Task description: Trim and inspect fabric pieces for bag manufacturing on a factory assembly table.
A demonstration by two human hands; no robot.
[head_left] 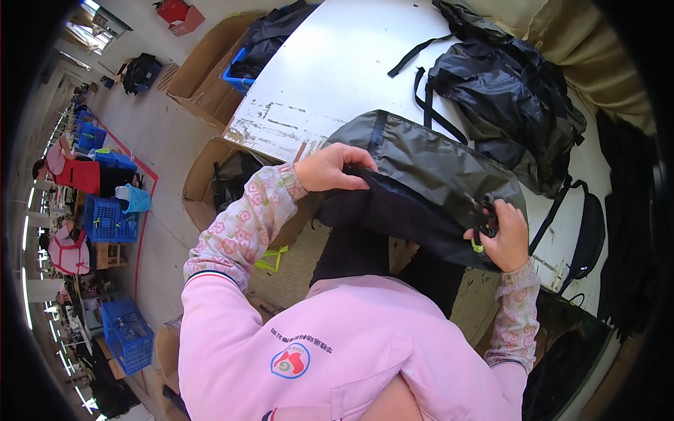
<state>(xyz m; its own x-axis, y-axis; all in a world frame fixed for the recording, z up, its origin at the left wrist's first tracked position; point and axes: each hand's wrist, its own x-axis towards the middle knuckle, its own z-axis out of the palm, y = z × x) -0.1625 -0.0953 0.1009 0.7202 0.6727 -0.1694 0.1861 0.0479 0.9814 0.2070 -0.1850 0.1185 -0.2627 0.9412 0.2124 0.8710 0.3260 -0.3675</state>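
Observation:
A dark grey-green fabric bag point(435, 154) with a black lower panel lies over the near edge of the white table and hangs toward my lap. At its left end, my left hand point(333, 168) pinches the black fabric between thumb and fingers. On the right, my right hand point(508, 237) is closed round small black scissors point(484, 205), whose tips are blurred over the bag. A yellow-green loop point(477, 243) shows just below that hand's fingertips; I cannot tell what it is fixed to.
Shiny black bags point(498, 91) with loose straps lie on the far right of the white table point(316, 70). A small black pouch point(588, 228) is at the right edge. Cardboard boxes point(203, 70) stand left of the table; farther left are blue crates point(126, 337) and people.

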